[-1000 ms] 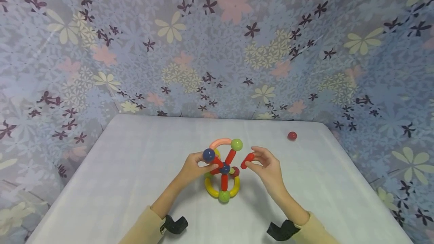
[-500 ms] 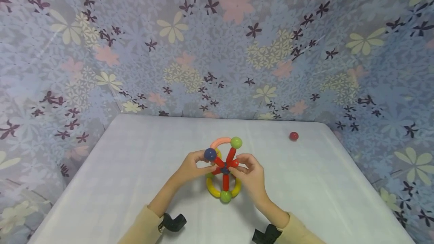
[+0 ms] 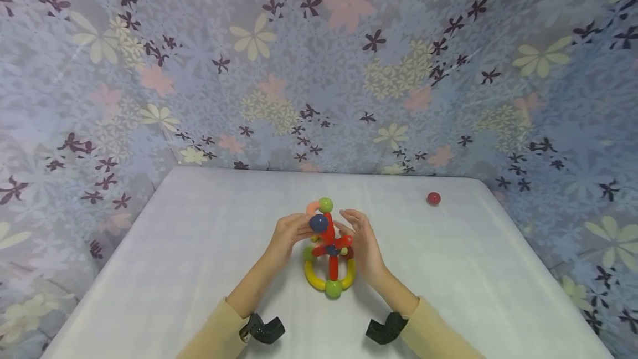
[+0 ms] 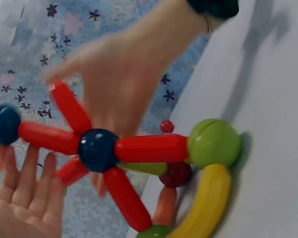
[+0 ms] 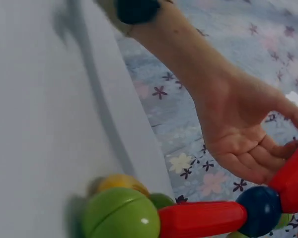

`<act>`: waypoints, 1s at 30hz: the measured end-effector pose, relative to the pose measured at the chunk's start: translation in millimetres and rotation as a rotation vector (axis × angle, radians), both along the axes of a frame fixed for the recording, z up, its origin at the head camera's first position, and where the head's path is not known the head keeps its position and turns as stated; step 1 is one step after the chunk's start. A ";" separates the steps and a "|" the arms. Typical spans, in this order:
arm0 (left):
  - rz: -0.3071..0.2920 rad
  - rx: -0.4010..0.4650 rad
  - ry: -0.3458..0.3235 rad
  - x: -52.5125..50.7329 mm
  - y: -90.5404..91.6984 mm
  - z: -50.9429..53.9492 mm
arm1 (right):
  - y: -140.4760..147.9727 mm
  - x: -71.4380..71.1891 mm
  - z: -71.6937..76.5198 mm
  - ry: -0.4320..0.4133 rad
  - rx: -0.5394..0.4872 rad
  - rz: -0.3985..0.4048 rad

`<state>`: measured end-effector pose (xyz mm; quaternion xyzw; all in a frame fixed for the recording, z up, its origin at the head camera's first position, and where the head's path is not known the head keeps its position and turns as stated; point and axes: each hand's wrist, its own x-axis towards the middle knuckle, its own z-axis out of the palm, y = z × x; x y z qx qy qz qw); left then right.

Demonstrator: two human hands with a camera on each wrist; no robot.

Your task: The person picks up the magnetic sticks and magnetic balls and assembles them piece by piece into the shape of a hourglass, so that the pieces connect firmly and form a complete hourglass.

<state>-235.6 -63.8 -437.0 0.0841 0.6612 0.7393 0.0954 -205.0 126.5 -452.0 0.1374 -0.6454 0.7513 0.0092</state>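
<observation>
A magnetic ball-and-rod toy [image 3: 333, 268] stands on the white table, with red rods meeting at a dark blue ball [image 4: 99, 150]. Its base is a ring of yellow curved pieces [image 4: 208, 201] and green balls [image 5: 121, 213]. My left hand [image 3: 288, 237] is at its upper left, the thumb and fingers holding it by the upper blue ball [image 3: 319, 223]. In the right wrist view that ball is cut off at the edge. Close to the toy's right side, my right hand [image 3: 368, 248] has spread, fairly straight fingers and grips nothing; it is blurred in the left wrist view.
A loose red ball [image 3: 433, 198] lies at the back right of the white table [image 3: 209, 226]. Flowered cloth [image 3: 319, 71] hangs behind the table's far edge. Dark bands with camera mounts [image 3: 264, 329] sit on both wrists.
My right hand brought a red rod to the central blue ball and let go; the rod now sticks out there. The toy's upper part has turned, its green and blue balls lining up closer.
</observation>
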 end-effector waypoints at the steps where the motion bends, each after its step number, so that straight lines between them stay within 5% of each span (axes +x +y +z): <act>1: -0.010 0.013 -0.017 0.9 1.8 1.4 | 0.3 -4.9 0.8 -0.061 -0.058 0.051; 4: -0.067 0.023 -0.027 3.3 4.5 3.3 | 2.5 -12.8 0.6 -0.145 -0.117 0.144; 8: -0.067 0.004 -0.030 4.6 4.0 3.3 | 4.2 -11.8 -0.7 -0.096 -0.149 0.155; 13: -0.063 -0.049 -0.010 2.8 2.5 2.0 | 0.6 -10.5 2.8 -0.003 -0.187 0.059; 19: -0.264 -0.133 0.103 5.0 4.4 -5.6 | -4.7 -10.2 9.2 -0.005 -0.186 -0.069; 23: -0.337 -0.121 0.153 8.8 6.5 -9.2 | -6.1 -10.7 10.6 -0.031 -0.155 -0.114; 30: -0.341 -0.067 0.185 10.9 6.4 -13.2 | 5.8 -14.0 7.5 0.003 -0.096 -0.193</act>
